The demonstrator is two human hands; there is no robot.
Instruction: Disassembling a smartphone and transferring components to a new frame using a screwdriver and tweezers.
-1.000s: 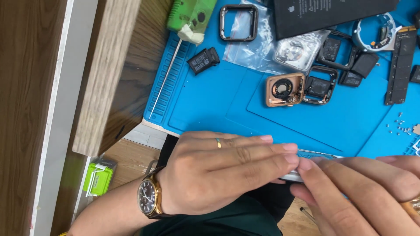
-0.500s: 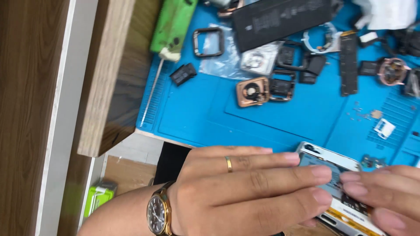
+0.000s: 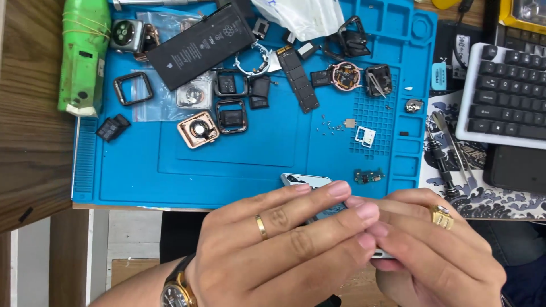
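Observation:
My left hand (image 3: 284, 244), with a gold ring and a wristwatch, and my right hand (image 3: 432, 250), with a gold ring, both grip a silver-edged phone body (image 3: 304, 181) at the near edge of a blue work mat (image 3: 142, 170). Only the phone's top corner and a sliver of its lower edge show; my fingers cover the rest. On the mat lie a black flat battery (image 3: 199, 45), several watch cases including a rose-gold one (image 3: 198, 129), a small white tray piece (image 3: 364, 136) and tiny screws (image 3: 330, 126).
A green tool (image 3: 84, 54) lies at the mat's left on the wooden desk (image 3: 31, 148). A keyboard (image 3: 503, 99) sits at right, with a screwdriver (image 3: 438, 162) and tweezers (image 3: 455, 150) on a patterned pad. A white plastic bag (image 3: 304, 17) is at the top.
The view has swung right and up, so the mat and parts sit further left. Both hands still hold the phone, now with its top corner poking out above my left fingers.

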